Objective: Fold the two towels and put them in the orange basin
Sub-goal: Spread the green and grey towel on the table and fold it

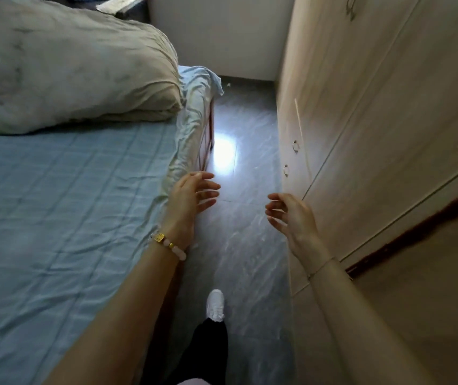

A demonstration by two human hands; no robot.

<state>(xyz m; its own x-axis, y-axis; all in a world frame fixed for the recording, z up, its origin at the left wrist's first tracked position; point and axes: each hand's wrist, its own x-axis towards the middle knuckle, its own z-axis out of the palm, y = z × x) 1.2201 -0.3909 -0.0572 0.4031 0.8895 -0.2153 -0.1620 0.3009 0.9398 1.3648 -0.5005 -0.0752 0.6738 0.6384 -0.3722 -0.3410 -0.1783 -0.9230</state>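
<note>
Between bed point(55, 207) and wardrobe point(375, 129): glossy floor point(239, 245) is running narrow.
Left hand point(191, 197): hovering by wrinkled sheet point(187, 134) edge, fingers spread, empty.
Right hand point(290, 215): hovering, loosely curled, empty.
Towels, basin: out of view.

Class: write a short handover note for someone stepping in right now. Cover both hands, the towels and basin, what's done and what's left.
Left hand: open, empty, beside the bed.
Right hand: fingers loosely curled, empty, near the wardrobe.
The towels and orange basin: not in view.
Done: nothing that shows.
Left: find both towels, fold them, put them in the basin.
</note>
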